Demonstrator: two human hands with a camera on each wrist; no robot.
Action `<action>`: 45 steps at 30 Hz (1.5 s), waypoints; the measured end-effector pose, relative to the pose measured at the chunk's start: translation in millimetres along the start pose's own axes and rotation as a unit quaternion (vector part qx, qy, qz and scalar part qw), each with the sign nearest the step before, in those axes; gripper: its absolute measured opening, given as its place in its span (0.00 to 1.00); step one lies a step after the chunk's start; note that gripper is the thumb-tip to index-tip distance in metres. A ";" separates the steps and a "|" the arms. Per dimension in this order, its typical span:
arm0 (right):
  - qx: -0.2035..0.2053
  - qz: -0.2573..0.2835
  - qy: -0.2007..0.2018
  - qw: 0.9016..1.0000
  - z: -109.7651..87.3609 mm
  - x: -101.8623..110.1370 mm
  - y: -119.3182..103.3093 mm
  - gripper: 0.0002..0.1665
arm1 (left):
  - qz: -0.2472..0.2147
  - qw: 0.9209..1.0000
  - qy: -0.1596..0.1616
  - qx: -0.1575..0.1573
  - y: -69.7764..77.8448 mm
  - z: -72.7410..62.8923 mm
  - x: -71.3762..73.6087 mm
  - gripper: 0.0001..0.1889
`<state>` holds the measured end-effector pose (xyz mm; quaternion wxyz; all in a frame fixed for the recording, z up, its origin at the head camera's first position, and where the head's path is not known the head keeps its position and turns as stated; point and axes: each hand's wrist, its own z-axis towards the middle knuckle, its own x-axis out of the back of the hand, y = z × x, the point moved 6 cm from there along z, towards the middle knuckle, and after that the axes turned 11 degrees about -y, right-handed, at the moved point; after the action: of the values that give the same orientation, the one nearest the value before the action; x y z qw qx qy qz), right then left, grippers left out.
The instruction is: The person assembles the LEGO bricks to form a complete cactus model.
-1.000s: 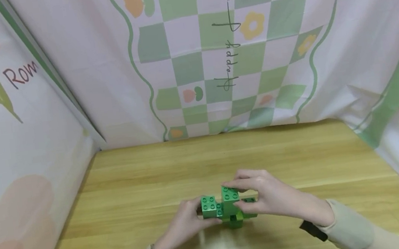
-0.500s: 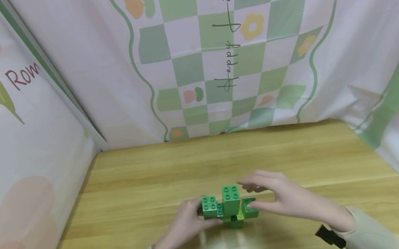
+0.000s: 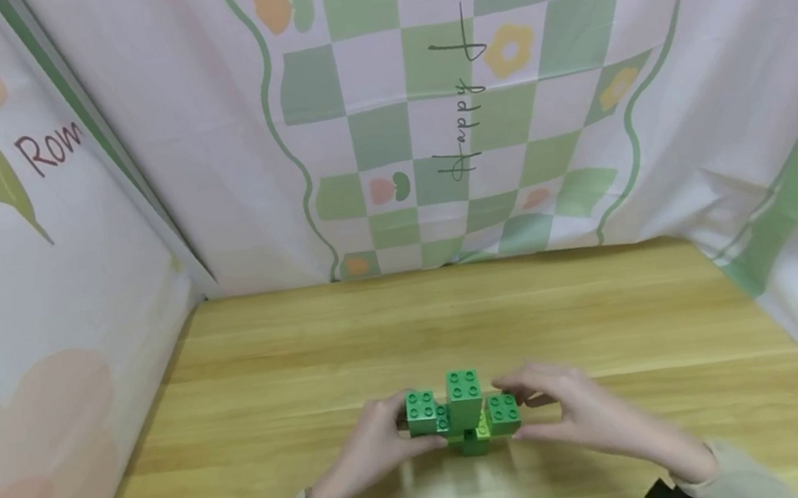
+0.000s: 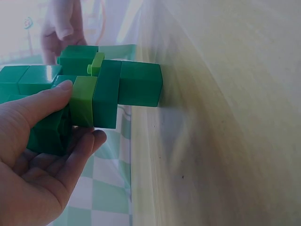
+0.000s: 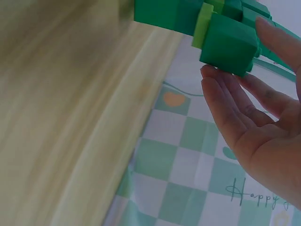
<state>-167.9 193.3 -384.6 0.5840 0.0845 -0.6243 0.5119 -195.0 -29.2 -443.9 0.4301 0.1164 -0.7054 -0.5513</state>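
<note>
A structure of green building bricks (image 3: 465, 408) stands on the table, with a tall column in the middle and a studded brick on each side. Light green pieces (image 4: 83, 101) sit between the darker ones. My left hand (image 3: 382, 440) grips the left side of the structure, thumb in front and fingers behind. Around the right-hand brick (image 5: 230, 44) my right hand (image 3: 579, 410) is held with its fingers loosely bent, thumb to the front and fingertips behind. Those fingertips (image 5: 209, 73) lie close against the brick; firm contact cannot be made out.
The wooden table (image 3: 291, 347) reaches back to a hanging cloth (image 3: 376, 134) with green and white checks. Another printed cloth (image 3: 4, 293) hangs along the left side. Black straps (image 3: 672, 496) are on the wrists.
My right hand has come off the top of the middle column and moved right and down to the right-hand brick. The left hand keeps its grip on the structure.
</note>
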 end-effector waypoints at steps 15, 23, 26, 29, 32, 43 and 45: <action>-0.026 0.040 0.008 0.999 -2.7 -8.7 8.4 0.26 | -0.014 1.000 0.001 0.006 0.1 -2.9 4.7 0.27; -0.042 0.054 0.013 0.998 -5.6 -10.8 13.9 0.23 | -0.012 1.000 0.023 -0.006 3.1 -11.8 16.8 0.24; -0.047 0.065 0.012 0.997 -5.8 -11.5 15.6 0.22 | -0.008 0.999 0.032 -0.014 3.3 -15.6 21.6 0.23; -0.055 0.076 0.011 0.996 -5.6 -12.0 17.5 0.22 | -0.008 0.999 0.040 -0.021 2.6 -18.1 25.3 0.22; -0.067 0.093 0.009 0.993 -5.4 -12.0 20.2 0.22 | -0.022 0.998 0.044 -0.025 1.3 -18.4 27.1 0.22; -0.120 0.163 0.008 0.979 -1.6 -11.9 39.6 0.24 | -0.062 0.997 0.054 -0.006 -5.8 -7.7 35.2 0.21; -0.121 0.167 0.013 0.978 0.4 -10.1 41.2 0.24 | -0.067 0.996 0.054 -0.003 -7.7 -4.9 37.3 0.22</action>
<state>-194.1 207.1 -415.0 0.5046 -0.0990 -0.6790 0.5240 -216.2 -59.1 -432.7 0.4304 0.1919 -0.6698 -0.5739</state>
